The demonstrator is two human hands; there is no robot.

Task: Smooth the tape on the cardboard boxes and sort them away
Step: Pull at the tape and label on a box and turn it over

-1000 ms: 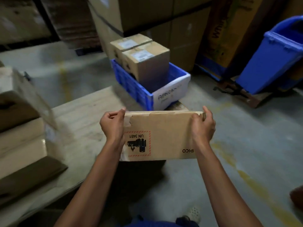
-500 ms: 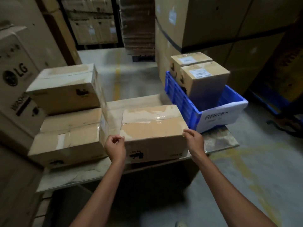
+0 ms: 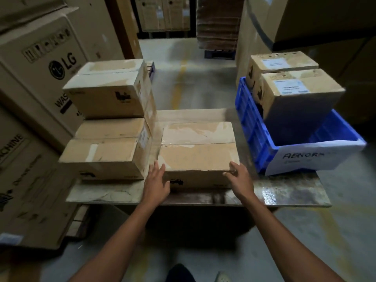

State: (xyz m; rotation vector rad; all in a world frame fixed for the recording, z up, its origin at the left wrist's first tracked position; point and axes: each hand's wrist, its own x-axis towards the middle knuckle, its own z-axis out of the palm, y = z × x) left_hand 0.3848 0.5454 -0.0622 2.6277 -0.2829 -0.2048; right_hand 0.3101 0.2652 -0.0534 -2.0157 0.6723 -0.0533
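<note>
While our left hand [image 3: 157, 180] lies with straight fingers against the near left corner of the cardboard box [image 3: 197, 157], our right hand [image 3: 239, 178] touches its near right corner with fingers loosely spread, and neither grips it. We see the box flat on the bench [image 3: 289, 193] at the centre of the frame, wrinkled clear tape [image 3: 189, 132] across its top. Just left of it stands a stack of two boxes [image 3: 109, 98]. At right a blue crate [image 3: 262, 137] on the bench holds two labelled boxes [image 3: 299, 98], a paper sheet [image 3: 309, 157] lettered ABNORM over its near end. A large LG carton [image 3: 40, 64] stands at the upper left
</note>
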